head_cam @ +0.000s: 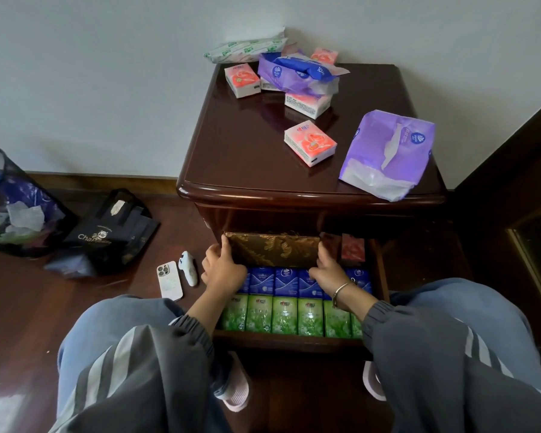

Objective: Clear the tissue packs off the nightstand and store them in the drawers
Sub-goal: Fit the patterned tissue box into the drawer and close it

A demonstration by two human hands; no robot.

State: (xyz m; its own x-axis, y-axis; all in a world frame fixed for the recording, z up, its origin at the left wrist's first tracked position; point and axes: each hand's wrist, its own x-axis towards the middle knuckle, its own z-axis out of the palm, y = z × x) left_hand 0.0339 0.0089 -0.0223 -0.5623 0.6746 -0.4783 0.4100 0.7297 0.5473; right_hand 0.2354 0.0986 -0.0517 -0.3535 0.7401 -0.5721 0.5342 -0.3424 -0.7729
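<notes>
The left hand and right hand curl round the two ends of a gold-patterned box at the far end of the open drawer. It should go down level behind the blue packs without crushing them. More tissue packs lie on the nightstand.
</notes>
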